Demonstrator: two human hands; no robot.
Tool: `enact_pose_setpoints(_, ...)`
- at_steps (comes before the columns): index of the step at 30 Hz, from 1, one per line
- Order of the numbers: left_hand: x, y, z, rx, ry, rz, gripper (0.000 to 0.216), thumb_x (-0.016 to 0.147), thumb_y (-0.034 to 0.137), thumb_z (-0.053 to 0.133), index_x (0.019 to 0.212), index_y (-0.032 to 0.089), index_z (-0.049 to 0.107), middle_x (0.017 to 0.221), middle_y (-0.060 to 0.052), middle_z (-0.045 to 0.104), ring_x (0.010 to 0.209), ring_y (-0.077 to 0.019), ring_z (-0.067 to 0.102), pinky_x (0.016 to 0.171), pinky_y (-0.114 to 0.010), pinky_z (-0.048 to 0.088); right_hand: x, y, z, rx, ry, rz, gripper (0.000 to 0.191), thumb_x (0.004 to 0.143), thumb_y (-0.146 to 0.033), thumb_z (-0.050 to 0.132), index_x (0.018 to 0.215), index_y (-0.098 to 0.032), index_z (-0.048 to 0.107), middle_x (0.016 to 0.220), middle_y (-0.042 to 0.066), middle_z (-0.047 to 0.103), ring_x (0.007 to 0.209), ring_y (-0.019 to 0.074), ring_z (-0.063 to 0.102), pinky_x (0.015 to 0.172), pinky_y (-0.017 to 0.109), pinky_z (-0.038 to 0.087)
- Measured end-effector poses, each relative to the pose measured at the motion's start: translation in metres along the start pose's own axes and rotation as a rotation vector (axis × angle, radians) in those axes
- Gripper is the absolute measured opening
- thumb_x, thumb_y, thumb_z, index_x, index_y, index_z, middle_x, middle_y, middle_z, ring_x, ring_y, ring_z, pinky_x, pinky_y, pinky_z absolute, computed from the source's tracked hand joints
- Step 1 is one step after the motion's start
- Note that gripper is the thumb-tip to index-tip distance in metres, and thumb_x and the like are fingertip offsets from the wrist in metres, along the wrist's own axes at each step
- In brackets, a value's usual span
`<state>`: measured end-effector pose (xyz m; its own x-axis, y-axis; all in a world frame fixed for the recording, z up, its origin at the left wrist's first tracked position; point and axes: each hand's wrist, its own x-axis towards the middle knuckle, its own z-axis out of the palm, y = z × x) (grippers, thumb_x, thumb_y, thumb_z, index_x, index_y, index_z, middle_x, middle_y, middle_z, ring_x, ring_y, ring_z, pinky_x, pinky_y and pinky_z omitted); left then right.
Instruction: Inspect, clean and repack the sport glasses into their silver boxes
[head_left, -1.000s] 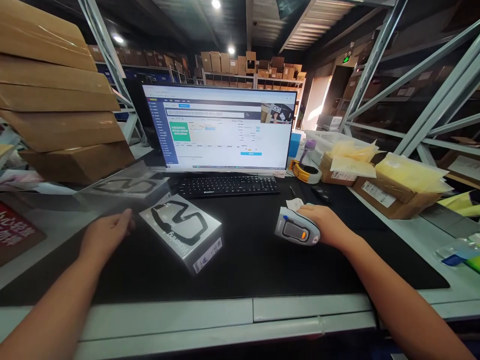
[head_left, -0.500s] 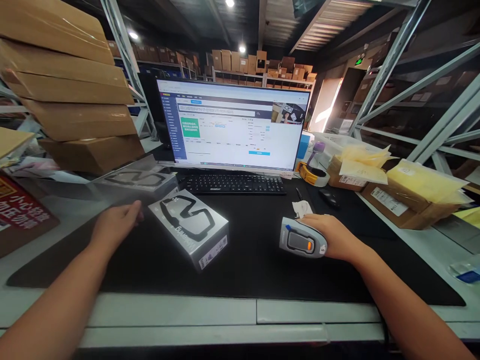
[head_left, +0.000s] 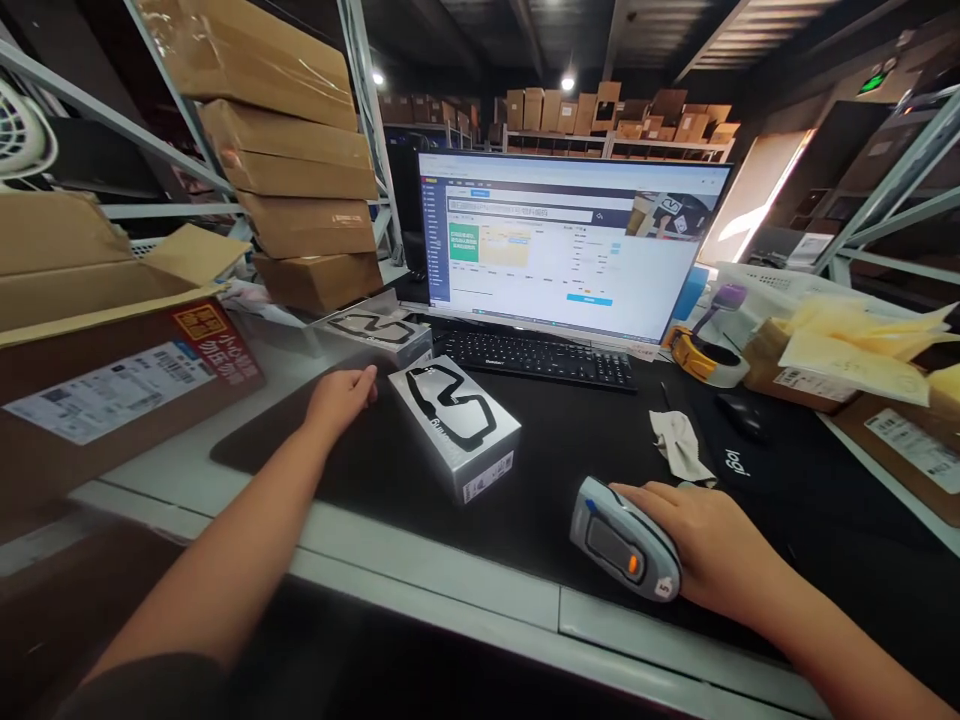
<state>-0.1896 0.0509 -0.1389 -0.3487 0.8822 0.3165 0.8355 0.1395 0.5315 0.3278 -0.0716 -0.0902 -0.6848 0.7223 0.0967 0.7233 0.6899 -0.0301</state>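
My right hand (head_left: 701,545) is wrapped round a grey handheld barcode scanner (head_left: 621,540) with an orange button, resting on the black desk mat (head_left: 570,450) near the front edge. My left hand (head_left: 341,397) lies on the mat with loosely curled fingers and nothing in it, just left of a silver product box (head_left: 457,425) printed with a black headset outline. A second, similar box (head_left: 375,332) sits behind the hand.
A monitor (head_left: 562,240) and a black keyboard (head_left: 544,357) stand at the back. Stacked cardboard boxes (head_left: 300,190) and an open carton (head_left: 112,330) fill the left. A crumpled paper (head_left: 682,440), mouse (head_left: 739,412), tape roll (head_left: 709,357) and yellow mailers (head_left: 862,340) lie right.
The view has swung left, so everything sits further right in frame. My left hand stays beside the silver box. My right hand still grips the scanner, now closer to the mat's front edge.
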Motion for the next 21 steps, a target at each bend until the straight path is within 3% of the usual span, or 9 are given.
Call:
enact_pose_setpoints(4, -0.0005, 0.0003, 0.0000, -0.010, 0.000, 0.015, 0.056, 0.091, 0.060, 0.036, 0.059, 0.023, 0.063, 0.054, -0.004, 0.065, 0.057, -0.0215, 0.061, 0.058, -0.030, 0.039, -0.0002, -0.0006, 0.0111, -0.090, 0.059, -0.031, 0.070, 0.067, -0.008, 0.056, 0.136, -0.016, 0.053, 0.108, 0.010, 0.072, 0.084, 0.0254, 0.071, 0.067, 0.035, 0.045)
enact_pose_setpoints(11, -0.0017, 0.0020, -0.0021, -0.026, -0.028, 0.044, 0.058, 0.091, 0.060, 0.035, 0.059, 0.022, 0.063, 0.054, -0.004, 0.065, 0.057, -0.0209, 0.062, 0.059, -0.029, 0.041, -0.0004, -0.0012, 0.0104, -0.035, 0.129, -0.024, 0.063, 0.068, -0.007, 0.055, 0.129, -0.021, 0.056, 0.100, 0.004, 0.072, 0.080, 0.0213, 0.071, 0.065, 0.032, 0.044)
enact_pose_setpoints(21, -0.0022, 0.0003, -0.0011, -0.022, -0.025, 0.037, 0.057, 0.092, 0.060, 0.035, 0.060, 0.022, 0.063, 0.055, -0.003, 0.065, 0.057, -0.0207, 0.062, 0.059, -0.029, 0.038, -0.0021, -0.0028, 0.0099, 0.055, 0.093, -0.013, 0.055, 0.075, -0.013, 0.058, 0.128, -0.025, 0.056, 0.097, 0.002, 0.071, 0.079, 0.0209, 0.070, 0.065, 0.032, 0.040)
